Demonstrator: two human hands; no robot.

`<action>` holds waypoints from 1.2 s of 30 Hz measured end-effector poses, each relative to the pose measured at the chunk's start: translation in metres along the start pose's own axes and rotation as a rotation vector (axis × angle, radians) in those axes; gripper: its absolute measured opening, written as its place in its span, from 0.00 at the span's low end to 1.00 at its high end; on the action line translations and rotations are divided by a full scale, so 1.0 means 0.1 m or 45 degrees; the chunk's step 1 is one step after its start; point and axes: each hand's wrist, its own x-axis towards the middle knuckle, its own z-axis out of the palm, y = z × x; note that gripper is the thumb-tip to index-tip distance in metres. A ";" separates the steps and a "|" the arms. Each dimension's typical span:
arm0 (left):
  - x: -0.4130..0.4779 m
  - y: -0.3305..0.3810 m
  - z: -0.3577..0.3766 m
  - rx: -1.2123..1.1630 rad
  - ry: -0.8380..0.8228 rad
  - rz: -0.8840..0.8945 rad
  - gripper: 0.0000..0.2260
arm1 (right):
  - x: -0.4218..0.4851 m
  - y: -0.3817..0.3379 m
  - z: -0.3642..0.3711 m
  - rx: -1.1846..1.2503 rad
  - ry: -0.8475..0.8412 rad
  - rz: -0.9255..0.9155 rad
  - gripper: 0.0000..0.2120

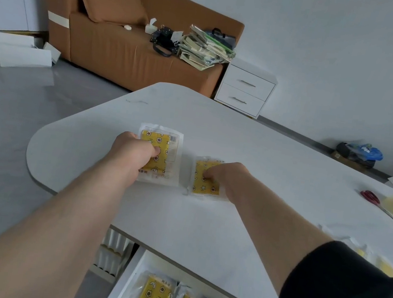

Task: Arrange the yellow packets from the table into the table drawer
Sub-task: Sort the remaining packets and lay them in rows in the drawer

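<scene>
Closest to me, the open white table drawer (126,280) holds three yellow star-printed packets (154,297) lying flat, side by side. Beyond it stretches the white round-ended tabletop (264,158). My left hand (136,154) grips the left yellow packet in clear wrap (165,144), fingers curled onto it. My right hand (229,178), black sleeve (346,296) behind it, pinches the right yellow packet (200,184) just beside. Both packets lie flat on the table. More yellow packets (385,269) sit near the right edge, and red-handled scissors (370,196) lie farther off. Across the grey floor (6,109) stand a tan sofa (119,44) bearing stacked papers (204,49) and a white two-drawer cabinet (245,90).
</scene>
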 end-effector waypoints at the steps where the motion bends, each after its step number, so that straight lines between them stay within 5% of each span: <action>1: 0.00 0.00 -0.01 0.003 0.006 0.001 0.14 | -0.02 0.01 0.01 0.009 0.050 -0.018 0.14; 8: -0.06 0.06 -0.07 -0.012 -0.050 0.038 0.21 | -0.17 0.27 -0.02 0.446 0.163 -0.383 0.28; 16: -0.49 0.32 -0.02 -0.026 -0.193 0.185 0.11 | -0.74 0.65 -0.51 0.654 0.167 -0.467 0.12; 27: -1.72 0.46 -0.05 0.006 -0.432 0.158 0.09 | -1.70 1.22 -1.22 1.133 0.016 -0.214 0.08; 36: -2.22 -0.18 -0.26 0.240 -0.466 -0.075 0.06 | -2.15 1.92 -0.95 1.057 -0.156 0.060 0.07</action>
